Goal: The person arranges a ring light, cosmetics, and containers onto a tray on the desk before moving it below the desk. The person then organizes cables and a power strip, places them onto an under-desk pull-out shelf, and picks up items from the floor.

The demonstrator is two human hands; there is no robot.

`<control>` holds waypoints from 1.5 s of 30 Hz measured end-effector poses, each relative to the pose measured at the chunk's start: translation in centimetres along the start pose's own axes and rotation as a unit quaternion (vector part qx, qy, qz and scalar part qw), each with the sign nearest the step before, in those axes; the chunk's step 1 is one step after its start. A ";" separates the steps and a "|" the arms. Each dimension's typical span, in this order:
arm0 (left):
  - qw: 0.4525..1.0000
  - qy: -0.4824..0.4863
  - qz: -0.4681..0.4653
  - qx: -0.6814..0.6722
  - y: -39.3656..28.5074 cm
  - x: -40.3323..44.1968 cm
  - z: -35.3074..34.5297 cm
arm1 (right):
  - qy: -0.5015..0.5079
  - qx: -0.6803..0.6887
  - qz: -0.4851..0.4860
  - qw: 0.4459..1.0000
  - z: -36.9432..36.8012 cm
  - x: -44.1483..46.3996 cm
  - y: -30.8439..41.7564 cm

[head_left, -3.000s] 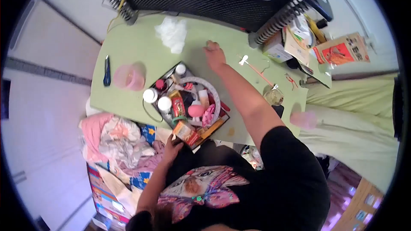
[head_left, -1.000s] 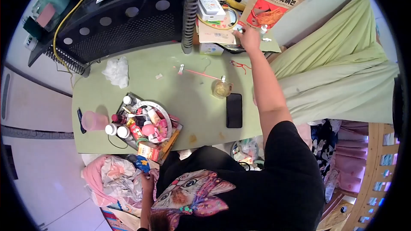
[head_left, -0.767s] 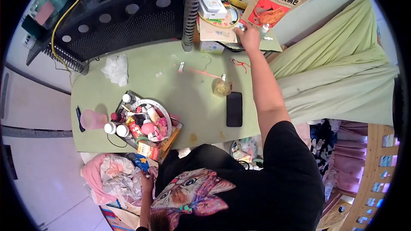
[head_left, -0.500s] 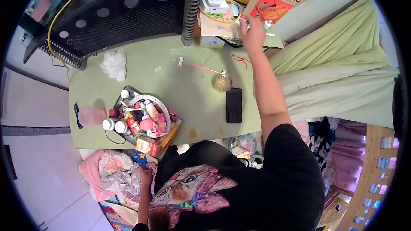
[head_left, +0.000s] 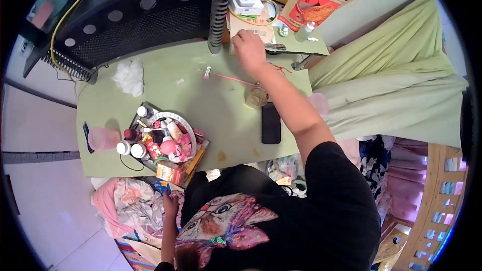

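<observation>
Fingers of the right hand [head_left: 249, 52] and left hand [head_left: 171, 204] are partly curled, any grip hidden — bottles [head_left: 138, 151] are gathered in the tray [head_left: 150, 105], a crumpled wad [head_left: 130, 77] left beyond it.

green desk [head_left: 221, 120], blk riser [head_left: 145, 25], green curtain [head_left: 381, 90], wht wall [head_left: 386, 0]

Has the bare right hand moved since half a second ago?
Yes. The bare right hand has gone left, away from the tan-and-red snack bag and closer to the black coiled shelf leg.
</observation>
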State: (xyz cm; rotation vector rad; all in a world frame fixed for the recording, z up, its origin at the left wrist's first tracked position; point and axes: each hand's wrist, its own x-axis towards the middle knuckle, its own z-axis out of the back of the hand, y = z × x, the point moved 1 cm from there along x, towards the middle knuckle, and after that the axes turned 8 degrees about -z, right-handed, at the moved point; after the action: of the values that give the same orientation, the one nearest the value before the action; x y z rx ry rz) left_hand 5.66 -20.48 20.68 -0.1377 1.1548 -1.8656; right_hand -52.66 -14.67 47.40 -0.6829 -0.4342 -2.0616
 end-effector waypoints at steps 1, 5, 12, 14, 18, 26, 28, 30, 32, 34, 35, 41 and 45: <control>1.000 0.004 -0.006 0.011 -0.3 0.0 0.1 | -0.003 0.012 -0.003 1.000 0.0 0.0 -0.1; 0.999 -0.007 -0.011 0.039 -2.3 -1.0 0.1 | -0.022 0.013 0.012 1.000 -0.2 -0.1 -0.6; 0.997 0.028 -0.025 0.072 -2.6 -1.2 0.6 | -0.107 0.035 0.038 0.993 0.1 -0.1 -1.3; 0.997 0.021 -0.003 0.074 -3.7 -1.1 0.8 | -0.129 0.038 0.042 0.990 0.2 -0.1 -1.4; 0.997 0.013 -0.038 0.067 -1.6 -0.5 0.3 | -0.113 0.011 0.045 0.993 0.5 -0.2 -2.4; 0.999 0.024 0.002 0.022 -5.1 -1.2 0.7 | -0.110 0.024 -0.036 0.993 1.0 -1.6 -2.1; 0.999 0.019 0.004 0.051 -3.9 -1.4 0.2 | -0.124 0.071 -0.083 0.986 1.2 -2.3 -0.4; 0.998 0.034 -0.004 0.052 -2.2 -1.7 -0.2 | -0.072 0.113 -0.016 0.991 -0.7 -3.8 3.1; 0.997 0.057 0.040 0.021 -2.4 -2.0 0.1 | 0.066 0.195 0.013 0.978 -4.5 -5.6 6.8; 0.999 0.037 -0.025 0.021 -1.8 -2.2 0.4 | 0.161 0.180 0.002 0.970 -7.9 -6.6 10.5; 0.999 0.033 -0.006 -0.009 -2.3 -2.3 0.8 | 0.197 0.176 -0.013 0.964 -9.8 -6.8 11.8; 0.997 0.020 0.067 0.016 -3.4 -2.6 3.6 | 0.253 0.062 0.045 0.964 -17.0 -6.4 16.8; 0.996 -0.008 0.090 0.014 -0.9 -3.3 4.2 | 0.394 0.022 0.061 0.917 -19.2 -5.2 16.0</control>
State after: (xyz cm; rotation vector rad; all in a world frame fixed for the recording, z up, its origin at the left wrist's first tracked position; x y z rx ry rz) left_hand 9.16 -20.65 24.85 -0.0305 1.0925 -1.7179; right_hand -42.71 -30.23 29.86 0.1777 0.0342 -2.0018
